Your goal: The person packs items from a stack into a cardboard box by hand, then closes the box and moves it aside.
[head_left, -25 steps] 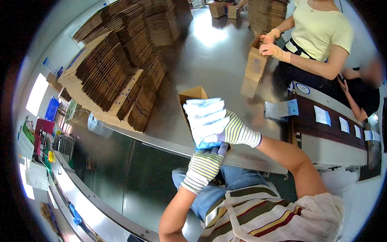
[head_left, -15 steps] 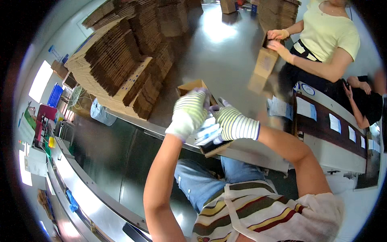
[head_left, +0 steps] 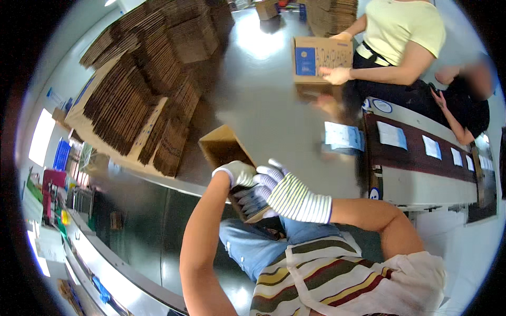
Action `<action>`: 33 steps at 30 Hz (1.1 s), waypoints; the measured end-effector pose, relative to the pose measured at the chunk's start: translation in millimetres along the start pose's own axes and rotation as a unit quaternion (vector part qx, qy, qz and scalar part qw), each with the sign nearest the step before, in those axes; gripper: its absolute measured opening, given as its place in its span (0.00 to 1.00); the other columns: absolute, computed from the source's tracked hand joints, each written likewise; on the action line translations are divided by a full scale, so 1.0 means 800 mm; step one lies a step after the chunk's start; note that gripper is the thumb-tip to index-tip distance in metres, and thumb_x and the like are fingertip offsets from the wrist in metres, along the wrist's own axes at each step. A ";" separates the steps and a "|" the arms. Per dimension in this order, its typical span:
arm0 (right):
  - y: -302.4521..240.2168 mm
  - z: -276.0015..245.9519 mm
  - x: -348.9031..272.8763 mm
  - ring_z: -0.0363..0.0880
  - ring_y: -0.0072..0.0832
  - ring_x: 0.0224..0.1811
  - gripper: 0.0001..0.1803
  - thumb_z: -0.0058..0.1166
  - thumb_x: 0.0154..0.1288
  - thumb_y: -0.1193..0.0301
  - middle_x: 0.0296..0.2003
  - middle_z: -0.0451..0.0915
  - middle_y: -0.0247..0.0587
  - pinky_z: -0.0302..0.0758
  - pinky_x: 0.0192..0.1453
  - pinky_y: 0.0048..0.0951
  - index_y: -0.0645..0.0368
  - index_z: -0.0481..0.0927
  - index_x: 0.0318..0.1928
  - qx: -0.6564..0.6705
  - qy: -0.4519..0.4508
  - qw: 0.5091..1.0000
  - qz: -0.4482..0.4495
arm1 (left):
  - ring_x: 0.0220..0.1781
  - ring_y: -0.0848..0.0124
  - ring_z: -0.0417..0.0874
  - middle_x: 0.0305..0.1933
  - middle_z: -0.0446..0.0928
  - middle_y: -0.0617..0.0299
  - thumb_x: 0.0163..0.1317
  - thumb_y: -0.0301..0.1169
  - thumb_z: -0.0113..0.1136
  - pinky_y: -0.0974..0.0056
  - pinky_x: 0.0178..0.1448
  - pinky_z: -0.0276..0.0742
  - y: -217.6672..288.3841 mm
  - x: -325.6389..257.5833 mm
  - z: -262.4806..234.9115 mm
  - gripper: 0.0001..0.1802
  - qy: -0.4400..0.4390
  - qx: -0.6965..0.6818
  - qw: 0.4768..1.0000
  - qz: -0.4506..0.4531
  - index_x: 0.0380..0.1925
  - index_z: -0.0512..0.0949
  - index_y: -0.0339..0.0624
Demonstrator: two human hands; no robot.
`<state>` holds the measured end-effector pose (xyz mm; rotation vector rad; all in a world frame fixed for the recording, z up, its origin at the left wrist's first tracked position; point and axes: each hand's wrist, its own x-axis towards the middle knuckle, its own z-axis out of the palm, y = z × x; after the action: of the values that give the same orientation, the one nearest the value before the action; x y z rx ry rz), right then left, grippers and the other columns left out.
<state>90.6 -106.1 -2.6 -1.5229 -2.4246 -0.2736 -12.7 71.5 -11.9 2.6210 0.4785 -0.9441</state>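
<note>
An open cardboard box (head_left: 215, 145) stands tilted at the table's near edge, right in front of me. Pale, flat packets (head_left: 250, 202) lie in a row in its near end. My left hand (head_left: 238, 173), in a whitish glove, reaches into the box over the packets; its fingers are mostly hidden. In a glove with green and white stripes, my right hand (head_left: 292, 195) is bent around the right wall of the box. Its fingertips lie close to my left hand.
Tall stacks of flattened cardboard boxes (head_left: 132, 100) stand at the left on the metal table (head_left: 263, 100). Across the table a co-worker holds a printed carton (head_left: 329, 58). At the right, packets (head_left: 391, 134) lie along a dark conveyor belt (head_left: 416, 163). More packets (head_left: 342, 136) lie at its end.
The packets between my hands have gone down into the box. My left hand has followed into it, and my right hand has moved to its side wall. The co-worker has turned the carton upright.
</note>
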 end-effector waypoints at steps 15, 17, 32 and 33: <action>0.291 -0.023 -0.106 0.79 0.43 0.46 0.21 0.56 0.61 0.57 0.42 0.81 0.51 0.73 0.54 0.39 0.63 0.78 0.44 0.209 -0.043 0.925 0.314 | 0.38 0.50 0.81 0.34 0.80 0.44 0.57 0.41 0.53 0.52 0.44 0.76 0.063 -0.036 0.037 0.18 0.265 0.005 0.964 -0.032 0.31 0.81 0.36; 0.345 -0.035 -0.134 0.79 0.43 0.45 0.19 0.55 0.62 0.58 0.42 0.81 0.50 0.73 0.54 0.39 0.62 0.79 0.43 0.132 -0.065 0.935 0.324 | 0.38 0.49 0.81 0.34 0.80 0.43 0.59 0.43 0.50 0.51 0.44 0.77 0.062 -0.036 0.036 0.20 0.265 -0.001 0.964 -0.036 0.30 0.80 0.36; 0.509 0.094 -0.256 0.81 0.40 0.33 0.21 0.59 0.51 0.61 0.34 0.82 0.48 0.76 0.39 0.35 0.67 0.79 0.38 -0.092 -0.491 0.863 0.076 | 0.37 0.48 0.81 0.32 0.79 0.42 0.58 0.44 0.50 0.51 0.44 0.77 0.061 -0.027 0.035 0.21 0.282 -0.012 0.959 -0.017 0.28 0.80 0.36; 0.524 0.103 -0.297 0.81 0.39 0.36 0.22 0.60 0.50 0.59 0.36 0.81 0.50 0.75 0.41 0.34 0.67 0.80 0.37 -0.268 -0.519 0.799 -0.143 | 0.37 0.48 0.81 0.33 0.79 0.43 0.58 0.45 0.50 0.51 0.44 0.77 0.066 -0.022 0.029 0.21 0.291 -0.010 0.957 0.000 0.29 0.80 0.36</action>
<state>556.7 -103.7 -148.7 -1.8207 -3.7205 -0.2176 -16.9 11.4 -7.8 2.8515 0.6136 -0.1394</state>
